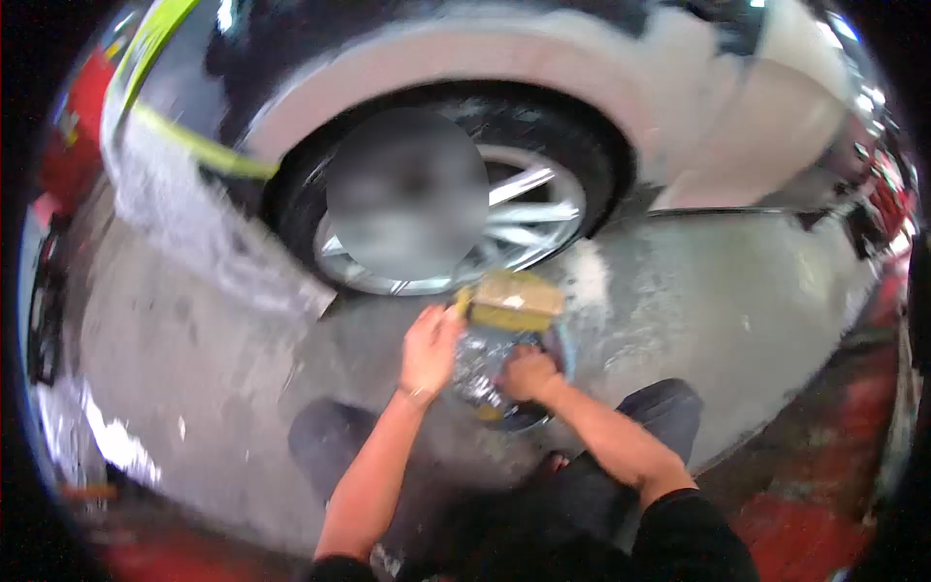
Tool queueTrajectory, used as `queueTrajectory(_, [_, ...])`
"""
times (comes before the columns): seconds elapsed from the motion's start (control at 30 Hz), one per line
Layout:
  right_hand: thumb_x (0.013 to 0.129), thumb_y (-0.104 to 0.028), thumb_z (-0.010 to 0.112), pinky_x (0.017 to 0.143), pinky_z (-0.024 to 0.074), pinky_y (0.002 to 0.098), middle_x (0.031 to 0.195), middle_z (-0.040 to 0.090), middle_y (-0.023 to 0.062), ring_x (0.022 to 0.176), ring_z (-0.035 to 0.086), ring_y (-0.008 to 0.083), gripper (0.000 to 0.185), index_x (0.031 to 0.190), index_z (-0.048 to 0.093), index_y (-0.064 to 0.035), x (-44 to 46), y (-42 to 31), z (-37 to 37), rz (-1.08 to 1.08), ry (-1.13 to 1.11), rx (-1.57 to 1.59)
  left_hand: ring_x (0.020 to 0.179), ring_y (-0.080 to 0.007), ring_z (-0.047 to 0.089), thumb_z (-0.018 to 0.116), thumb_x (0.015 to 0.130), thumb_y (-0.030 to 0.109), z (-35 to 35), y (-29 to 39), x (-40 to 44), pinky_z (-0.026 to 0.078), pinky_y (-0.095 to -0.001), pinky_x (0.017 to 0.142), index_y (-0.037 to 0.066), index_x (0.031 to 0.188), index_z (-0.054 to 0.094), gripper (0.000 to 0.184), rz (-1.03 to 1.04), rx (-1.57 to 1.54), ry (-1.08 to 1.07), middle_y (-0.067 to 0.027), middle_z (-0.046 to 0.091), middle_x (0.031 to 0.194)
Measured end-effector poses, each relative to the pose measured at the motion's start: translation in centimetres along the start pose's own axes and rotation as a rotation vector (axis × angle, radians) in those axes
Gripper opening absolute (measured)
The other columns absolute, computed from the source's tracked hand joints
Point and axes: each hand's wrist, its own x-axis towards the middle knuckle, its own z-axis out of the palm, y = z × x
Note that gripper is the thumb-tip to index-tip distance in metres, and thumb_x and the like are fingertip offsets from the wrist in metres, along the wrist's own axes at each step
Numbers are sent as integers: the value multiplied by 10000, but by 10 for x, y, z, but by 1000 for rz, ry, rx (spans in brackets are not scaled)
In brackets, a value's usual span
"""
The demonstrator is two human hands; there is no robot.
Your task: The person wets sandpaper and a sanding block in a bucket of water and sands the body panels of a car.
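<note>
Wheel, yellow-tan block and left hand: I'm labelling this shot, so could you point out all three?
Wheel [531,212]: head view, on a silver spoke right of the blurred patch.
Yellow-tan block [514,291]: head view, on its upper face.
Left hand [429,349]: head view, on its back.

Fisheye-warped edges, soft blur, glare

Glossy metallic wheel spokes [524,211], smooth grey floor [194,349]

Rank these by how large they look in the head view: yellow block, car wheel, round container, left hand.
1. Car wheel
2. Round container
Yellow block and left hand: both smaller, too alike to rank.
</note>
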Motion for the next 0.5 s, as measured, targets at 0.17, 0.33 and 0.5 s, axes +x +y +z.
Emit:
queueTrajectory(0.17, [1019,-349,761,921,604,541,1236,727,228,1054,765,397,425,1281,690,-23,-44,-35,-28,-183,663,667,980,-120,667,698,1106,220,6,-6,-11,614,-334,899,-6,1099,709,226,-186,-406,108,-13,642,1023])
queueTrajectory(0.33, [1012,-393,820,1070,517,460,1358,542,209,1270,593,349,672,1493,518,-33,-80,-58,-64,-400,773,1003,942,-111,566,739,1078,214,16,-3,-28,497,-323,820,-3,1062,728,217,-311,-418,-17,-3,619,1038])
queueTrajectory(0.5, [1043,-476,757,1190,423,491,1442,509,269,1369,532,412,754,1521,463,27,-61,-61,-51,-233,1013,965,887,-90,559,708,1100,182,54,21,-45,466,-286,771,82,936,695,192,-404,-687,6,53,588,924])
